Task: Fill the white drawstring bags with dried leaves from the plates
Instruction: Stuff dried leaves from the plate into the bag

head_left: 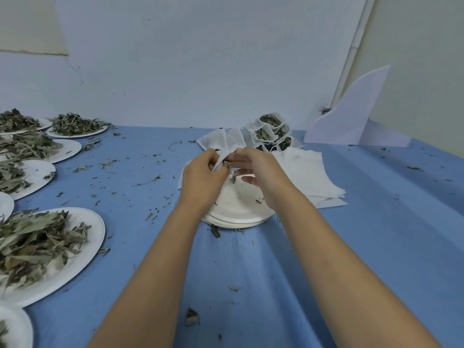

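A blue tablecloth [130,247] strewn with leaf crumbs runs back to a pale wall [200,71]. Plates of dried leaves [95,237] line the left side. Over a nearly bare stack of white plates [238,208], the left hand [200,177] pinches a white drawstring bag [221,162]. The right hand [261,172], fingers curled, holds its leaf-filled mouth.

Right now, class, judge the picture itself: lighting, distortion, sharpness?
Head view: soft, even light, no glare on the blue tablecloth, faint shadows only. Head view: the wide lens leans the white wall pipe and stretches the forearms. Head view: the white drawstring bag between left grip and right grip looks sharp.
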A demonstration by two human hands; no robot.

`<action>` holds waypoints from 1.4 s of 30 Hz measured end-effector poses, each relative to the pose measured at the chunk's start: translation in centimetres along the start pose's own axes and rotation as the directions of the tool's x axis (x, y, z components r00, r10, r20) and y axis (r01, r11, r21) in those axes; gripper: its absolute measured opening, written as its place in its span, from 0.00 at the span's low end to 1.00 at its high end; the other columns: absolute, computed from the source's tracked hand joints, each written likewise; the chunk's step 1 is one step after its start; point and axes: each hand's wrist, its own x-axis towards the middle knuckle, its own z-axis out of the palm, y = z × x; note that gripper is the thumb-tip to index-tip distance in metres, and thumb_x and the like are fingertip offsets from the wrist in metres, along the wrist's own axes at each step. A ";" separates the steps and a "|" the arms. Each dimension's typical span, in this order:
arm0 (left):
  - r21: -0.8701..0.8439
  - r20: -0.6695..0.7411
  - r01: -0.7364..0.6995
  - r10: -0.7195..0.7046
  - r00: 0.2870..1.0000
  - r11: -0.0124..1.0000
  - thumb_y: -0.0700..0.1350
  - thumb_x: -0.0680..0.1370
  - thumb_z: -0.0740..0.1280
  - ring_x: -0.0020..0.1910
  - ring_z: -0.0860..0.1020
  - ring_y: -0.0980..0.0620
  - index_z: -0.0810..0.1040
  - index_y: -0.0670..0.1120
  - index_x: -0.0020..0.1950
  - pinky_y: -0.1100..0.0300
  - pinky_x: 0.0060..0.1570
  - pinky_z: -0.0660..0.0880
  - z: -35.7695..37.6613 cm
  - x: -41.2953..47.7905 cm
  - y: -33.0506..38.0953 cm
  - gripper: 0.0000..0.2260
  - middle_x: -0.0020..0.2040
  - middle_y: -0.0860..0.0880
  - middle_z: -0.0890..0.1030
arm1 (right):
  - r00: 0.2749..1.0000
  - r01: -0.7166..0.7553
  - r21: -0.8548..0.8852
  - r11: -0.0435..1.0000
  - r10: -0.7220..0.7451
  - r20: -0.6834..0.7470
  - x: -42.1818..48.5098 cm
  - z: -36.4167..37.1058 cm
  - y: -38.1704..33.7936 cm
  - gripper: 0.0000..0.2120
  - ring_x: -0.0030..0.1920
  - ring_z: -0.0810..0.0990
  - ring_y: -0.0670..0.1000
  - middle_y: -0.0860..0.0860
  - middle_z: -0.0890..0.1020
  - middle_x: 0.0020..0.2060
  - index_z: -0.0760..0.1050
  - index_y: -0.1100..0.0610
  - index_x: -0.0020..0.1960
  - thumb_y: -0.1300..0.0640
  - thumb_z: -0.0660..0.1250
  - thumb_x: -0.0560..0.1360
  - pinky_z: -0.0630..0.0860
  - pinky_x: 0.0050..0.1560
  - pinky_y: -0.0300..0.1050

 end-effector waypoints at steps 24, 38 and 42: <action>-0.207 -0.201 0.227 -0.268 0.942 0.952 0.43 0.74 0.69 0.30 0.63 0.54 0.64 0.47 0.31 0.62 0.34 0.68 -0.4 0.4 -0.1 0.16 0.29 0.52 0.65 | 0.919 0.286 -0.920 0.266 -0.349 0.185 0.8 1.0 3.3 0.13 0.48 0.79 0.57 0.57 0.84 0.47 0.82 0.61 0.51 0.66 0.60 0.74 0.77 0.50 0.51; -0.305 -0.171 0.310 -0.372 0.913 0.901 0.41 0.74 0.64 0.37 0.70 0.50 0.69 0.47 0.36 0.53 0.41 0.71 -0.8 0.6 -0.3 0.07 0.34 0.51 0.71 | 0.927 0.375 -0.680 0.630 -0.233 0.295 -1.6 1.6 2.2 0.05 0.42 0.80 0.47 0.47 0.84 0.37 0.84 0.55 0.41 0.55 0.70 0.70 0.75 0.44 0.41; -0.299 -0.172 0.318 -0.378 0.910 0.900 0.40 0.74 0.64 0.36 0.70 0.51 0.69 0.47 0.36 0.53 0.40 0.70 -0.9 0.6 -0.3 0.08 0.33 0.52 0.70 | 0.896 0.443 -0.742 0.503 -0.235 0.376 -1.0 2.2 2.6 0.04 0.48 0.80 0.49 0.49 0.84 0.43 0.82 0.56 0.45 0.60 0.69 0.71 0.74 0.53 0.45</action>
